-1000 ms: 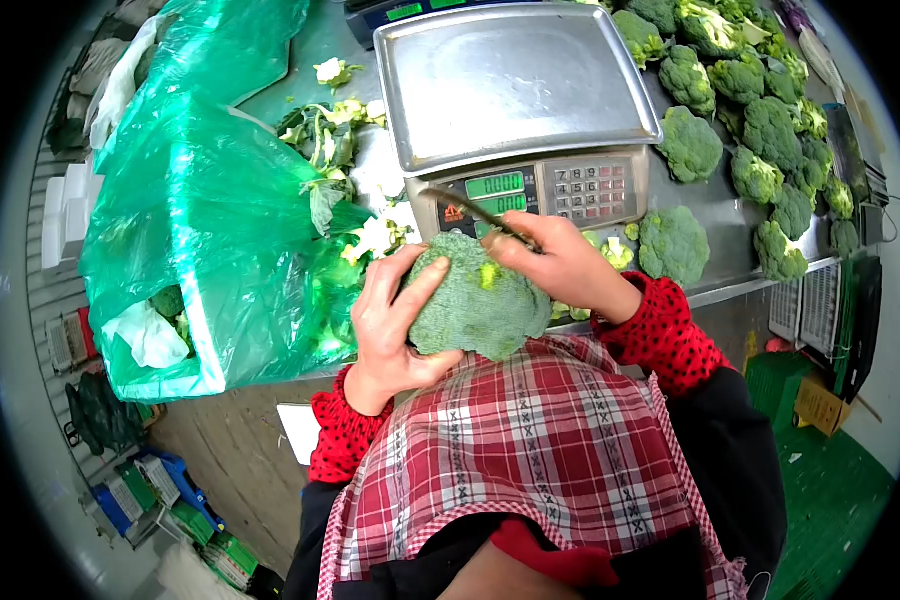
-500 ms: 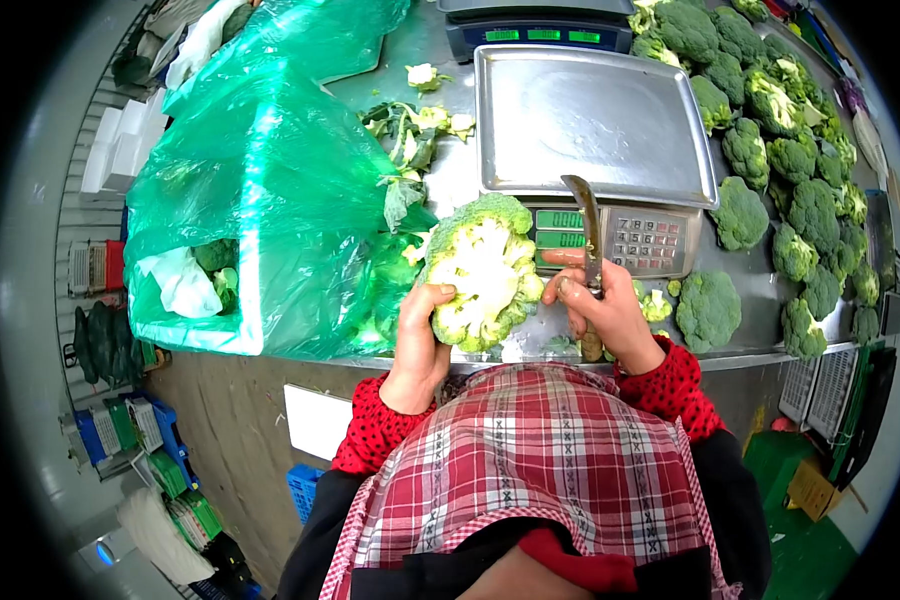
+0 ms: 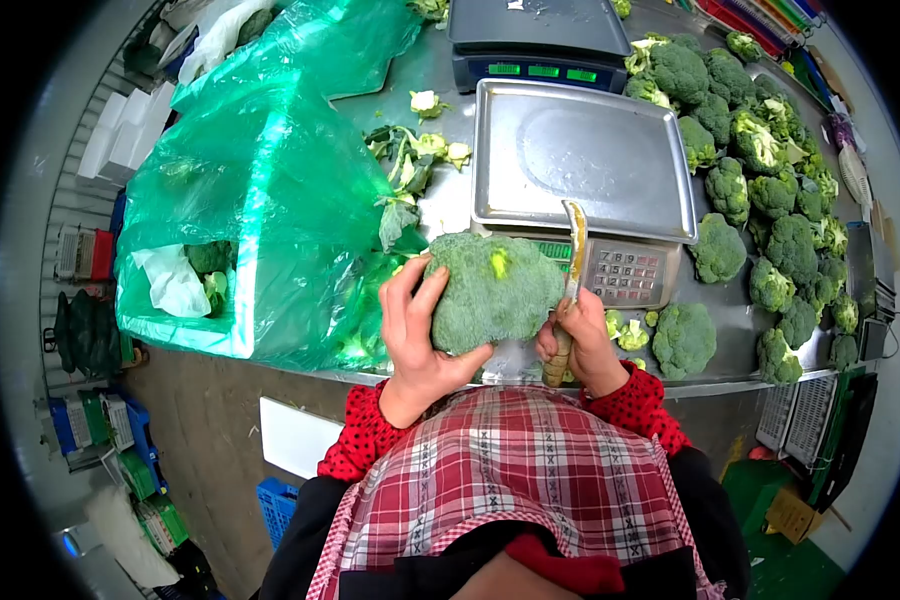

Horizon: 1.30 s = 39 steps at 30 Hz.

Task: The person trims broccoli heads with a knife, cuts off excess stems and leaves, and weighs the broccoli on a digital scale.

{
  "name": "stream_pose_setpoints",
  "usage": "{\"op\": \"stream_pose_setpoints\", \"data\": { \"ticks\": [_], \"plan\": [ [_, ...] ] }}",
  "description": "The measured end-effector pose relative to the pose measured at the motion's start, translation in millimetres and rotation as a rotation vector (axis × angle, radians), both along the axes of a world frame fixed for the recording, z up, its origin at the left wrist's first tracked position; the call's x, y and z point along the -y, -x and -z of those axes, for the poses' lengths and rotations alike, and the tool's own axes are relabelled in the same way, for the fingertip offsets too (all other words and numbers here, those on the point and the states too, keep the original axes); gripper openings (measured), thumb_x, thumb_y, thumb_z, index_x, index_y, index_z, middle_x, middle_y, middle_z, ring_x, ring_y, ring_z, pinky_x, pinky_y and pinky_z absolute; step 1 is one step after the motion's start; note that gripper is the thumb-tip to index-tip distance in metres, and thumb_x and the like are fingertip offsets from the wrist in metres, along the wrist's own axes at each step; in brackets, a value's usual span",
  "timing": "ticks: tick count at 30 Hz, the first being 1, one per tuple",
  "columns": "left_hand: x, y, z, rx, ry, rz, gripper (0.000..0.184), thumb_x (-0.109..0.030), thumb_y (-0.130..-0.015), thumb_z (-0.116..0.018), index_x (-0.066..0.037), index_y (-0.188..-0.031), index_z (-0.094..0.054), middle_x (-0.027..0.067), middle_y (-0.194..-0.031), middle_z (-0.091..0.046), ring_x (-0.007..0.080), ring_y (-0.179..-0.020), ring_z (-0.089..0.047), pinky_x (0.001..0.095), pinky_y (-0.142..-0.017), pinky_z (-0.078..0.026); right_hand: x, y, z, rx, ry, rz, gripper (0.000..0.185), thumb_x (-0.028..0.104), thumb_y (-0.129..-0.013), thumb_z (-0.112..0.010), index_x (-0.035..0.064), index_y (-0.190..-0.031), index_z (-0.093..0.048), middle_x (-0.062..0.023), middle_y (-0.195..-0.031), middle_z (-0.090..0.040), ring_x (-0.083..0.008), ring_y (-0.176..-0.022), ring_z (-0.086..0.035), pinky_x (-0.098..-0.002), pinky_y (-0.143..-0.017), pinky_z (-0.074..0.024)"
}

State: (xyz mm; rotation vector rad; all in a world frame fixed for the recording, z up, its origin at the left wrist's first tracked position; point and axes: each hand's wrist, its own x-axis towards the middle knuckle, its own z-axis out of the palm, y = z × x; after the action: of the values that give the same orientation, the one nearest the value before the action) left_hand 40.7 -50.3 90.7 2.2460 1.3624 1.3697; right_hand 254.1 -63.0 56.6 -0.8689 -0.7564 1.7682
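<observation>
A large broccoli head [image 3: 492,300] is held in front of me with its green crown facing up; a small yellow patch shows near its top. My left hand [image 3: 415,330] grips its left side, thumb underneath and fingers over the edge. In my right hand [image 3: 582,343] is a knife [image 3: 576,245] with a curved blade and a worn handle, blade pointing away from me. The right fingers are close to the broccoli's right edge; whether they touch it I cannot tell. Just beyond lies a scale [image 3: 585,150] with a bare metal pan, its display partly hidden by the broccoli.
Green plastic [image 3: 260,200] drapes over a box at the left. Trimmed leaves and stalks [image 3: 410,160] lie beside it. A second scale [image 3: 535,40] stands behind. Many broccoli heads [image 3: 770,190] are piled at the right, with a single one [image 3: 684,340] near the table edge.
The broccoli has been turned over from its cut, pale stem side to its green crown. My left hand has shifted its hold, and the knife has moved slightly left and down. The view has shifted a little.
</observation>
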Motion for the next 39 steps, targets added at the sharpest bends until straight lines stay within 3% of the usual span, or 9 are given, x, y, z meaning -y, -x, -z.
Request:
{"op": "stream_pose_setpoints", "data": {
  "ticks": [11, 17, 20, 24, 29, 31, 33, 35, 39],
  "plan": [
    [-75, -32, -3, -0.104, -0.33, 0.051, 0.087, -0.018, -0.052, -0.083, -0.003, -0.132, -0.049, 0.0243, -0.135, -0.048, 0.0428, -0.115, -0.051, 0.0524, -0.097, -0.042, -75, -6, -13, -0.286, 0.052, 0.23, 0.031, 0.036, -0.094, -0.064, 0.006, -0.099, -0.057, -0.0013, -0.075, -0.056, -0.0098, -0.048, -0.047, -0.0281, -0.043, -0.0424],
    [-112, -57, 25, -0.172, -0.17, 0.09, 0.088, -0.01, -0.059, -0.081, -0.001, -0.138, -0.043, 0.022, -0.143, -0.042, 0.0407, -0.128, -0.045, 0.0486, -0.106, -0.038, -107, -20, 20, -0.39, 0.056, 0.414, 0.03, 0.033, -0.094, -0.063, 0.0101, -0.111, -0.056, -0.0036, -0.086, -0.06, -0.0105, -0.053, -0.048, -0.028, -0.046, -0.044],
    [-113, -65, 45, -0.135, -0.107, 0.097, 0.083, -0.01, -0.064, -0.08, 0.001, -0.137, -0.043, 0.0221, -0.143, -0.043, 0.0407, -0.13, -0.043, 0.046, -0.107, -0.038, -102, -23, 13, -0.202, 0.073, 0.472, 0.058, 0.022, -0.094, -0.063, 0.0055, -0.143, -0.037, -0.0057, -0.091, -0.055, -0.0106, -0.054, -0.047, -0.0282, -0.047, -0.0433],
    [-103, -68, 60, -0.066, -0.046, 0.038, 0.079, -0.013, -0.067, -0.08, 0.002, -0.136, -0.044, 0.023, -0.141, -0.044, 0.0412, -0.13, -0.043, 0.0472, -0.107, -0.037, -95, -25, 14, -0.033, 0.027, 0.479, 0.073, 0.012, -0.092, -0.063, -0.0011, -0.151, -0.023, -0.004, -0.084, -0.053, -0.0104, -0.051, -0.046, -0.0289, -0.045, -0.0433],
    [-88, -55, 66, -0.059, 0.028, -0.1, 0.08, -0.017, -0.067, -0.08, 0.003, -0.136, -0.044, 0.0231, -0.141, -0.044, 0.0401, -0.131, -0.041, 0.0478, -0.108, -0.032, -81, -26, 21, 0.034, 0.025, 0.493, 0.075, 0.017, -0.089, -0.069, -0.0041, -0.148, -0.027, -0.0038, -0.085, -0.057, -0.0087, -0.049, -0.047, -0.0265, -0.043, -0.0426],
    [-77, -48, 74, -0.041, 0.043, -0.112, 0.08, -0.018, -0.068, -0.08, 0.003, -0.135, -0.043, 0.0231, -0.141, -0.044, 0.0403, -0.132, -0.04, 0.0487, -0.109, -0.031, -76, -24, 17, 0.356, -0.019, 0.551, 0.066, 0.017, -0.089, -0.069, -0.003, -0.143, -0.037, -0.009, -0.102, -0.064, -0.0079, -0.049, -0.048, -0.026, -0.042, -0.0426],
    [-67, -41, 80, -0.065, 0.047, -0.131, 0.078, -0.02, -0.069, -0.079, 0.003, -0.135, -0.043, 0.0232, -0.141, -0.044, 0.0407, -0.131, -0.04, 0.0499, -0.108, -0.031, -68, -25, 28, 0.648, -0.158, 0.544, 0.054, 0.014, -0.088, -0.069, -0.0012, -0.136, -0.048, -0.0094, -0.113, -0.065, -0.0094, -0.082, -0.061, -0.0225, -0.065, -0.0478],
    [-54, -43, 83, -0.056, 0.052, -0.14, 0.076, -0.021, -0.07, -0.078, 0.003, -0.134, -0.044, 0.0228, -0.14, -0.045, 0.0406, -0.129, -0.042, 0.0501, -0.107, -0.032, -58, -18, 11, 0.742, -0.234, 0.496, 0.05, 0.013, -0.088, -0.07, -0.0007, -0.132, -0.052, -0.0081, -0.111, -0.066, -0.0097, -0.095, -0.059, -0.022, -0.074, -0.0466],
    [-21, -48, 86, -0.018, 0.112, -0.048, 0.074, -0.019, -0.069, -0.08, 0.003, -0.132, -0.047, 0.0218, -0.136, -0.048, 0.0406, -0.126, -0.045, 0.0494, -0.104, -0.034, -34, -2, 12, 0.667, -0.284, 0.322, 0.046, 0.011, -0.087, -0.069, -0.0018, -0.128, -0.054, -0.0039, -0.099, -0.067, -0.0065, -0.079, -0.054, -0.0217, -0.072, -0.0446]
  ]
}}
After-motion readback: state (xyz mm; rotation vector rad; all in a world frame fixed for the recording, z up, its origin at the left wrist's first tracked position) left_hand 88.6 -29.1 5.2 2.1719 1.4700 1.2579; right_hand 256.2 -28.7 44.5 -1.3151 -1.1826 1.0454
